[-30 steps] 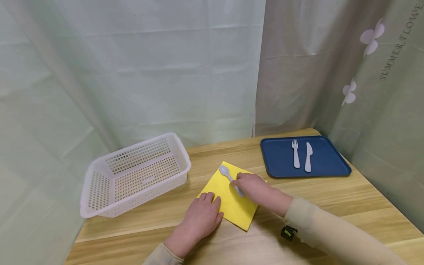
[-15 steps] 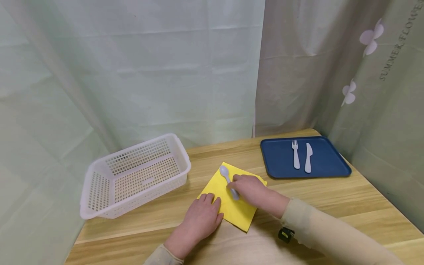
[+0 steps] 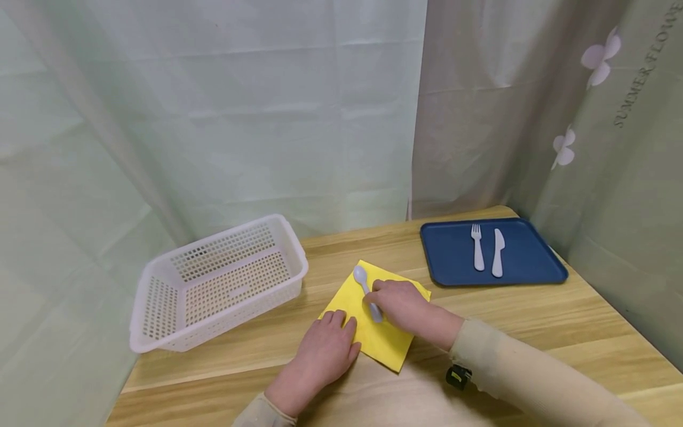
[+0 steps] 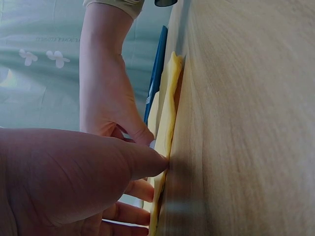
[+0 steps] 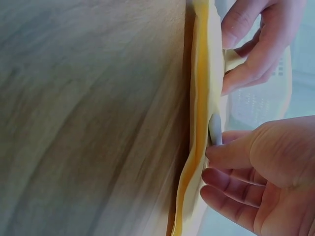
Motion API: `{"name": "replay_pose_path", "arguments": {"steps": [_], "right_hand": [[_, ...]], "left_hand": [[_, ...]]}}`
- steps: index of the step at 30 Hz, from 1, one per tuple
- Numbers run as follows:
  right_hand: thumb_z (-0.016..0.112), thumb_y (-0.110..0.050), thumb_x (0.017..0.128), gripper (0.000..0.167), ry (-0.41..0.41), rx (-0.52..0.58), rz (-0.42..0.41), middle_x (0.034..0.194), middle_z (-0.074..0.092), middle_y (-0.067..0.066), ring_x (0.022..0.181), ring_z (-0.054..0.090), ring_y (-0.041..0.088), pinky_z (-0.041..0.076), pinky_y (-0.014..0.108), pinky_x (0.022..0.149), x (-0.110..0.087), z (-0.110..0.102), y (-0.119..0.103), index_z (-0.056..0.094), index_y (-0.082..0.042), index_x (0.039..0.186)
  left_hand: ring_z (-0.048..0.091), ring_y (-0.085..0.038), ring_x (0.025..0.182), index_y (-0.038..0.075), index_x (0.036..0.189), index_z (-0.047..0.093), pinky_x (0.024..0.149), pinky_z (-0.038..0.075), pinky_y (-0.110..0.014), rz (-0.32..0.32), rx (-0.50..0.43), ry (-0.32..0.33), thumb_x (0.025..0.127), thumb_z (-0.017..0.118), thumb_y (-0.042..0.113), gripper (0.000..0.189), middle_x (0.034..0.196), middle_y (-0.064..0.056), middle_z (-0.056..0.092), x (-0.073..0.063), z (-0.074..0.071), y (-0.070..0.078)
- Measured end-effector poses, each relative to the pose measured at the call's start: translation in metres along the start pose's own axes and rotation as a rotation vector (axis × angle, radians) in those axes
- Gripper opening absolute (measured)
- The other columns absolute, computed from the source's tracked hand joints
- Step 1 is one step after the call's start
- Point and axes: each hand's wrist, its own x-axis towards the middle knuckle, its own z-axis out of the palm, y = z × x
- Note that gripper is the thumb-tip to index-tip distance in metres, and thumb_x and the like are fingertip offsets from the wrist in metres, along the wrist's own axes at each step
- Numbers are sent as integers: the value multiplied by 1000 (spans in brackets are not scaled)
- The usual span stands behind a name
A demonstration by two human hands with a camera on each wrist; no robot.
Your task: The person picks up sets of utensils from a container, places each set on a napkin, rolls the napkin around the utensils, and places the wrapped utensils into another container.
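Observation:
A folded yellow napkin (image 3: 392,347) lies at an angle on the wooden table, its layered edge showing in the right wrist view. On top of it is a pale plastic spoon (image 3: 360,274), bowl toward the far corner. My right hand (image 3: 402,305) pinches the spoon's handle between thumb and fingers, and the handle end (image 5: 215,129) sticks out past the thumb. At the napkin's left edge rests my left hand (image 3: 326,347), fingers extended on the cloth. Its thumb (image 4: 150,163) lies along the near edge.
A white perforated basket (image 3: 296,289) stands on the left of the table (image 3: 224,379). At the back right lies a blue tray (image 3: 448,255) bearing a white fork (image 3: 477,249) and a white knife (image 3: 498,255) side by side. Curtains hang around the table.
My right hand has shifted slightly left, swinging the spoon's handle end left so the spoon stands straighter on the napkin. The left hand has stayed in place.

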Motion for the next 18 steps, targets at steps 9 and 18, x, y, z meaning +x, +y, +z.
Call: {"name": "replay_pose_path", "arguments": {"steps": [9, 18], "right_hand": [[87, -1, 92, 34, 4, -6, 21, 92, 62, -3, 76, 57, 15, 51, 33, 65, 4, 2, -1, 83, -26, 115], [86, 0, 92, 33, 9, -25, 9, 92, 63, -3, 78, 59, 16, 52, 32, 66, 6, 3, -2, 83, -26, 114]], "left_hand": [[66, -34, 112, 5, 132, 74, 87, 60, -48, 3, 2, -21, 101, 79, 40, 48, 126, -17, 69, 1, -3, 1], [66, -34, 109, 5, 128, 74, 84, 61, -47, 8, 10, 2, 99, 80, 40, 46, 123, -16, 69, 1, -1, 1]]}}
